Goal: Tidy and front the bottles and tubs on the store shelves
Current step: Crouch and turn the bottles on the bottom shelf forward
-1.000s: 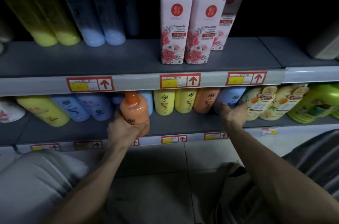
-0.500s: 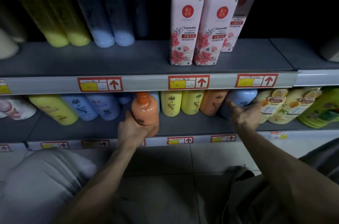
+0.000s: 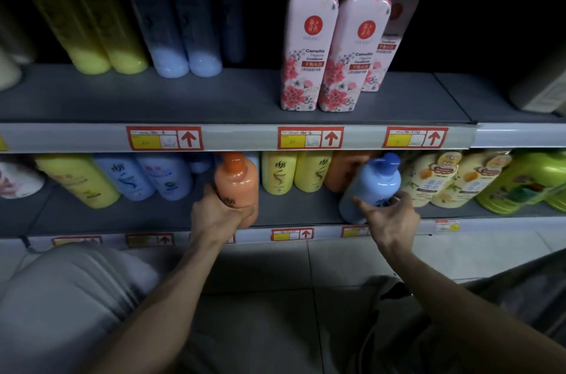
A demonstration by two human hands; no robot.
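Bottles held in both hands at the front of the lower shelf (image 3: 291,211).
Head view: the left hand (image 3: 220,217) wraps the base of the orange bottle (image 3: 237,180), upright near the shelf lip; the right hand (image 3: 392,220) curls round the blue bottle (image 3: 372,186), which leans rightward, right of the yellow bottles (image 3: 294,171). Each is best set upright at the lip, label outward, level with its neighbours, before the fingers let go.

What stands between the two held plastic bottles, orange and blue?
Head view: two yellow plastic bottles and another orange bottle, further back on the grey shelf.
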